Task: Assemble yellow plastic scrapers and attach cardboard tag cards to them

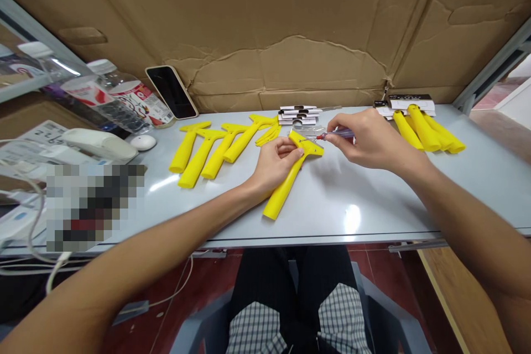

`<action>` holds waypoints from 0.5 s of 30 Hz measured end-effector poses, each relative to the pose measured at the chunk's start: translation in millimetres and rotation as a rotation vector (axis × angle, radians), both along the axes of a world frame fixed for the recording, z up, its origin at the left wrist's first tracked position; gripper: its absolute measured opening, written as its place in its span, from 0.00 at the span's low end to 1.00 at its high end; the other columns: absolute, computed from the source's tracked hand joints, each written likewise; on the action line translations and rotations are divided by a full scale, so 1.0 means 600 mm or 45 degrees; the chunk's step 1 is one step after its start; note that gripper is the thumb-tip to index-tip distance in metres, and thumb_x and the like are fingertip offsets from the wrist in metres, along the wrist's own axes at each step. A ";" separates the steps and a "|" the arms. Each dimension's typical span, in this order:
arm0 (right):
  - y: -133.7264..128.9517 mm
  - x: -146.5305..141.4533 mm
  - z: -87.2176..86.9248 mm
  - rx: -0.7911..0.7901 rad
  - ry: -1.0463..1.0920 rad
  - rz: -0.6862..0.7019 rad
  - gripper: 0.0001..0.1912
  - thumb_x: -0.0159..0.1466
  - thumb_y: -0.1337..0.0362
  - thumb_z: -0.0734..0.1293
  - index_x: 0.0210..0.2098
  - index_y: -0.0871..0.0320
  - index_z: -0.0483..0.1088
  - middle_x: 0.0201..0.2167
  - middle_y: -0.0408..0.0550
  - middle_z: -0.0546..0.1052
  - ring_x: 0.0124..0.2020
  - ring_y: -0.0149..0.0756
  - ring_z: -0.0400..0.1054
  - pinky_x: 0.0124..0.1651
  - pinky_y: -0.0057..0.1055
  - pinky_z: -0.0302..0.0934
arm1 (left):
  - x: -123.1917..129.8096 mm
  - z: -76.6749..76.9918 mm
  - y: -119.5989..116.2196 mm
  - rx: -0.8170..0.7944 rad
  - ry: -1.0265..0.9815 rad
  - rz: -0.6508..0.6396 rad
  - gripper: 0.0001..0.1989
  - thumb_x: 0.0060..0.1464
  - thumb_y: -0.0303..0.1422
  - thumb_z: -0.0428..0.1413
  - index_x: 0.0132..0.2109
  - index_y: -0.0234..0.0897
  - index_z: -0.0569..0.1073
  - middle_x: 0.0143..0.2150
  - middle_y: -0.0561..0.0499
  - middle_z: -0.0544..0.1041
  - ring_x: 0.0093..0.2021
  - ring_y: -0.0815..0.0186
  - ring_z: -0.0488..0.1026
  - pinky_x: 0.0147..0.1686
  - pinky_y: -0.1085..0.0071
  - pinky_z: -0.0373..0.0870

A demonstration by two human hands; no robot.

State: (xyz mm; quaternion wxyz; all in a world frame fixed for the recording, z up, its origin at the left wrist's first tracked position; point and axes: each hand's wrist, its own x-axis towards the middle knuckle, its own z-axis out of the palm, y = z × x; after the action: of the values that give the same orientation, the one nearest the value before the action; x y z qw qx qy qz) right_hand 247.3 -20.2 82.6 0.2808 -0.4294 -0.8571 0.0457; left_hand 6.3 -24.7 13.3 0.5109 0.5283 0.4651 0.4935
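My left hand [276, 163] grips the head of a yellow plastic scraper [282, 193], whose handle points toward me on the light grey table [373, 199]. My right hand [365, 141] pinches a screwdriver [341, 134] with a translucent purple handle. Its red-marked tip sits at a thin metal blade [307, 131] on the scraper's head. Several similar yellow scrapers [199, 157] lie to the left, and more [423, 130] are heaped at the right, beyond my right hand.
Stacked printed cards [296, 114] and papers [409, 104] lie at the table's back edge against a cardboard sheet [265, 27]. A phone [171, 92], plastic bottle [124, 97], mouse [143, 142] and desk telephone [99, 144] sit far left. Cables hang below the front-left edge.
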 end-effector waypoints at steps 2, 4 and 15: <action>-0.001 -0.001 0.000 -0.025 0.023 -0.009 0.07 0.73 0.59 0.72 0.41 0.54 0.81 0.34 0.50 0.86 0.35 0.45 0.79 0.41 0.37 0.61 | 0.001 0.000 0.000 -0.002 -0.010 0.002 0.10 0.55 0.31 0.71 0.41 0.35 0.80 0.38 0.45 0.86 0.36 0.60 0.84 0.37 0.65 0.83; -0.002 -0.002 0.001 -0.049 0.046 -0.011 0.07 0.73 0.58 0.73 0.40 0.54 0.81 0.34 0.50 0.86 0.35 0.45 0.79 0.41 0.38 0.61 | 0.001 0.001 -0.001 0.000 -0.008 0.006 0.10 0.55 0.30 0.71 0.41 0.35 0.80 0.39 0.45 0.86 0.37 0.60 0.84 0.37 0.65 0.83; -0.002 -0.004 0.001 -0.081 0.069 -0.022 0.08 0.72 0.57 0.73 0.39 0.53 0.82 0.31 0.49 0.85 0.33 0.45 0.76 0.40 0.39 0.61 | -0.001 -0.003 0.002 0.015 -0.006 -0.012 0.13 0.53 0.34 0.74 0.41 0.36 0.79 0.39 0.46 0.86 0.35 0.60 0.83 0.37 0.64 0.83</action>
State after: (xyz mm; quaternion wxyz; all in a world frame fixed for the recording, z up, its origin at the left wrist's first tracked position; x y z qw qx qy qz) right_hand 244.6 -21.4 83.1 0.2906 -0.4441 -0.8436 0.0822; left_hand 5.5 -23.8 11.2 0.5111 0.5323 0.4587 0.4949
